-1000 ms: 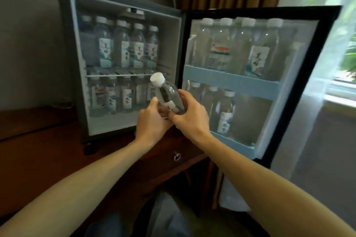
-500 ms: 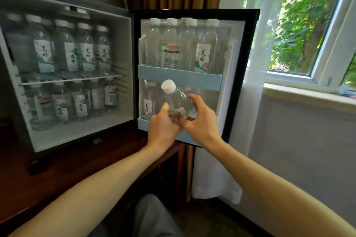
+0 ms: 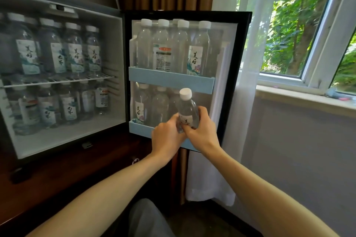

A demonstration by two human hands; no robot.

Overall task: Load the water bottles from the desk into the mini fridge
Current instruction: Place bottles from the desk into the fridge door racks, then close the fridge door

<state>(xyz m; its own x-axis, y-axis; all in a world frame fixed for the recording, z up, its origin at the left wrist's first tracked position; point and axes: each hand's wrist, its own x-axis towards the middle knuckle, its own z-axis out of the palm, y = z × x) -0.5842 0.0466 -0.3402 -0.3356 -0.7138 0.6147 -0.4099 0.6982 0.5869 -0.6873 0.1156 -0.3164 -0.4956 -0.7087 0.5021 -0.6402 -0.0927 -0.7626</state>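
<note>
Water bottle, cap up, clasped low by left hand and right hand, near lower door shelf of mini fridge.

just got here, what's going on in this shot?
A person grips one capped water bottle with left hand and right hand, at the lower door shelf of the open mini fridge. Its base is hidden by the hands, so I cannot tell if it is seated. That shelf holds bottles on its left; the upper door shelf and main compartment are stocked too.
</note>
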